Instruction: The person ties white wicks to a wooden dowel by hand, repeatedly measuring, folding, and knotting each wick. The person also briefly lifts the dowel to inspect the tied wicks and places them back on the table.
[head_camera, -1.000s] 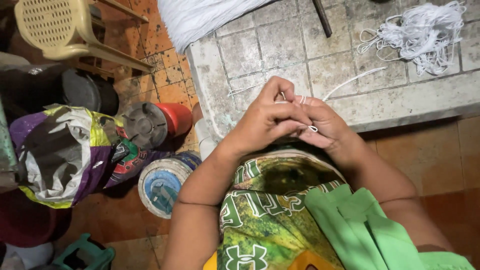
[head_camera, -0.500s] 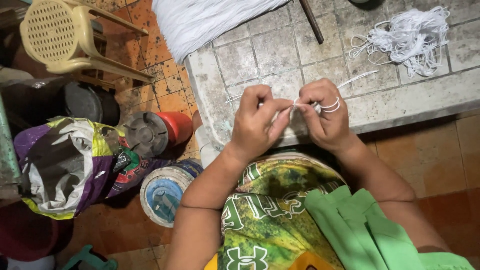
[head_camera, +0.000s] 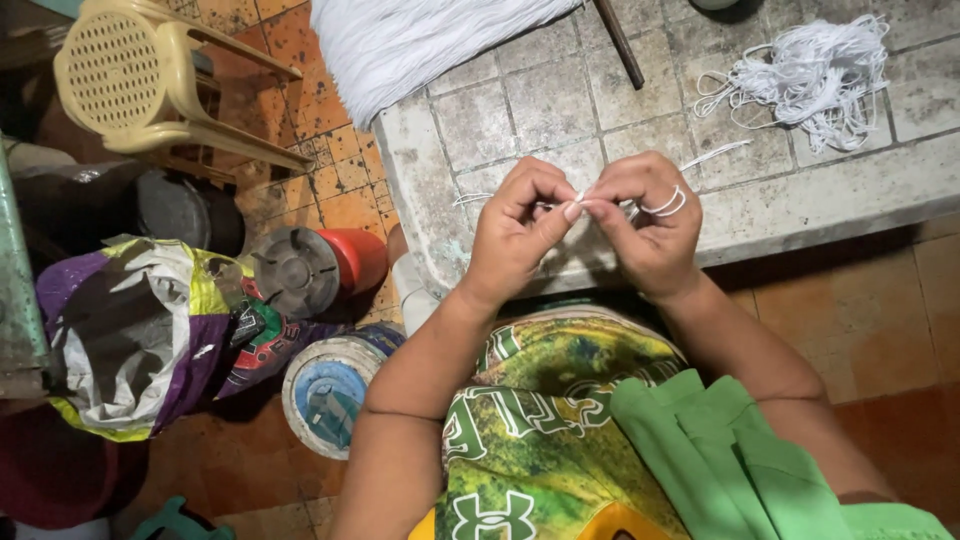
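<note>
A thin white elastic cord (head_camera: 668, 203) is pinched between left hand (head_camera: 515, 228) and right hand (head_camera: 645, 225), lying crosswise, looped around right fingers.

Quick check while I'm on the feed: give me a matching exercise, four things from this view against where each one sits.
Things:
1. loose cord pile
2. yellow chair
3. red container
4. thin cord

Places:
A. on its side on the floor
B. looped round right hand fingers, pinched by left hand
C. top left on the floor tiles
D. top right on the bench

Pairs: 1-D, 2-C, 3-A, 4-B
</note>
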